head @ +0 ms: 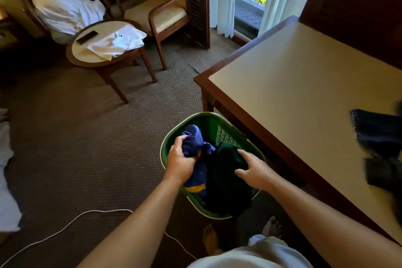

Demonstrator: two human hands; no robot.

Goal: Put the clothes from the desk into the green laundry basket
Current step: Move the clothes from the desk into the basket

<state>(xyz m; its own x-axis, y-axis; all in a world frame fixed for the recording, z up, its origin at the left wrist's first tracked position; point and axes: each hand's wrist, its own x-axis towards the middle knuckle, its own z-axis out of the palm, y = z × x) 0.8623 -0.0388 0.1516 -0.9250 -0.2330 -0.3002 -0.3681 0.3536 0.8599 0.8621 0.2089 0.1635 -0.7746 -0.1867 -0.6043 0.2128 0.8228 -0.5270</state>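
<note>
The green laundry basket (212,121) stands on the carpet beside the desk's near corner. My left hand (181,162) is shut on a blue garment with a yellow band (193,137) inside the basket. My right hand (253,168) rests with fingers spread on a dark green garment (226,183) lying in the basket. On the desk (293,85), at its right edge, lie dark blue and dark clothes (379,137), blurred and partly cut off by the frame.
A round side table (80,59) with white cloth and a black phone stands at the far left, with wooden chairs behind it. A white cable (65,227) runs over the carpet near my feet. White fabric lies at the left edge.
</note>
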